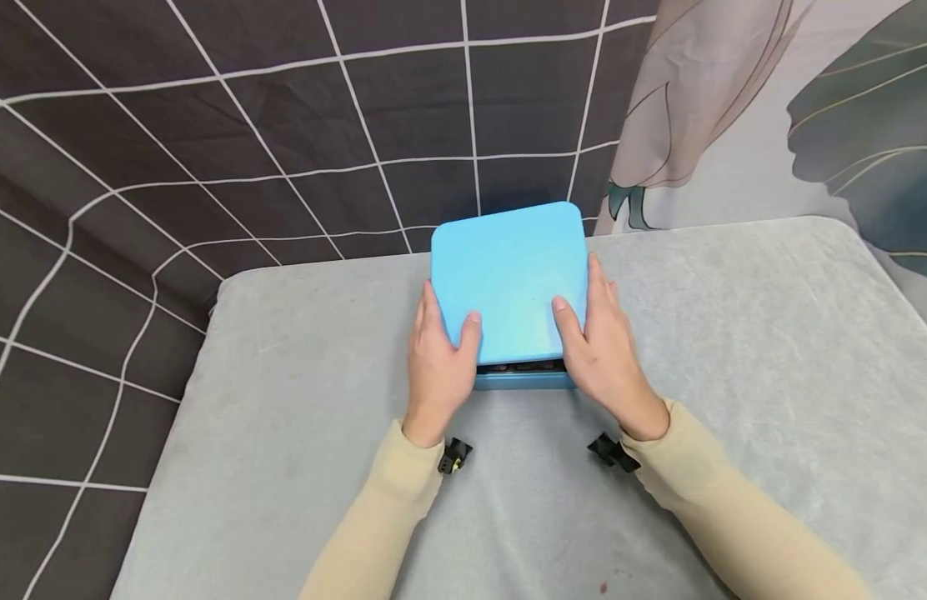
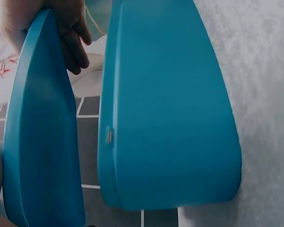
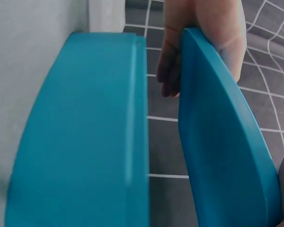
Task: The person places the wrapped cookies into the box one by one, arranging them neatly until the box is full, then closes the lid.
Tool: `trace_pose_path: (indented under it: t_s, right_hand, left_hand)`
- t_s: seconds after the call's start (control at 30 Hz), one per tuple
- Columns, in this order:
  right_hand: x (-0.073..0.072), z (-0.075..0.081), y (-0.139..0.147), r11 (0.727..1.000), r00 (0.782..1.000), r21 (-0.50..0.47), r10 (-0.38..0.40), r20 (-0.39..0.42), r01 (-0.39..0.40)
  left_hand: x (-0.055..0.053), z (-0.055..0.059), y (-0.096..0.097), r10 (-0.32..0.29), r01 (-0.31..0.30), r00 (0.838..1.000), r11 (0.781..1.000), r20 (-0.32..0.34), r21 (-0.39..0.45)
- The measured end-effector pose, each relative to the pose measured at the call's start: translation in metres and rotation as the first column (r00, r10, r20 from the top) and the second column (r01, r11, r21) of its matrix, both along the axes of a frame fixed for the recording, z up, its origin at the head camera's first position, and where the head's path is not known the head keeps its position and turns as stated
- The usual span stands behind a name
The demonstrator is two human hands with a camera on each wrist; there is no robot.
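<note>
A bright blue rounded lid is held between my two hands above a matching blue box on the bed-like grey surface. My left hand grips the lid's left edge, thumb on top. On the opposite edge, my right hand holds it the same way. Both wrist views show a gap between the lid and the box, so the lid is lifted off and slightly tilted. Dark contents show in a thin strip under the lid's near edge; the lid hides the rest.
Light grey cloth covers the surface around the box. A dark curtain with white grid lines hangs behind and on the left; a pale patterned curtain hangs at the back right. Small black devices sit at both wrists.
</note>
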State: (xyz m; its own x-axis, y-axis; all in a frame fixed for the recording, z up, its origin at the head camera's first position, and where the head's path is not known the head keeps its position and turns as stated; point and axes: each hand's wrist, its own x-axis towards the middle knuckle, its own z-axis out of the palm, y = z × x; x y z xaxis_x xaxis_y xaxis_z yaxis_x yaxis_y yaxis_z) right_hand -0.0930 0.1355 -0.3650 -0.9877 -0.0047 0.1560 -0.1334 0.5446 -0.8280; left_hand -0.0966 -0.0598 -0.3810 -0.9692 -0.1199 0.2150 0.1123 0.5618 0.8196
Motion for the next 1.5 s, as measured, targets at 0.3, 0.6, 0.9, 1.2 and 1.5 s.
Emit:
trace_pose_path:
  t_s: [0.3, 0.6, 0.9, 1.2, 1.5]
  right_hand:
    - [-0.004, -0.015, 0.009, 0.999, 1.0, 0.044, -0.006, 0.015, 0.005]
    - [-0.007, -0.029, 0.014, 0.995, 0.995, 0.099, -0.021, 0.102, 0.011]
    - [-0.007, -0.033, 0.014, 0.992, 0.99, 0.125, -0.038, 0.133, 0.021]
    - [-0.006, -0.036, 0.016, 0.991, 0.991, 0.131, -0.038, 0.129, 0.021]
    - [-0.005, -0.041, 0.018, 0.992, 0.992, 0.122, -0.033, 0.122, 0.018]
  left_hand:
    - [-0.002, -0.005, 0.009, -0.022, 0.027, 0.996, 0.998, 0.089, -0.059]
    - [-0.002, -0.018, 0.015, -0.05, 0.063, 0.99, 0.994, 0.13, -0.095]
    - [-0.003, -0.025, 0.015, -0.072, 0.086, 0.985, 0.992, 0.157, -0.089]
    - [-0.003, -0.026, 0.017, -0.075, 0.093, 0.983, 0.99, 0.166, -0.103]
    - [-0.003, -0.028, 0.018, -0.079, 0.1, 0.982, 0.988, 0.171, -0.117]
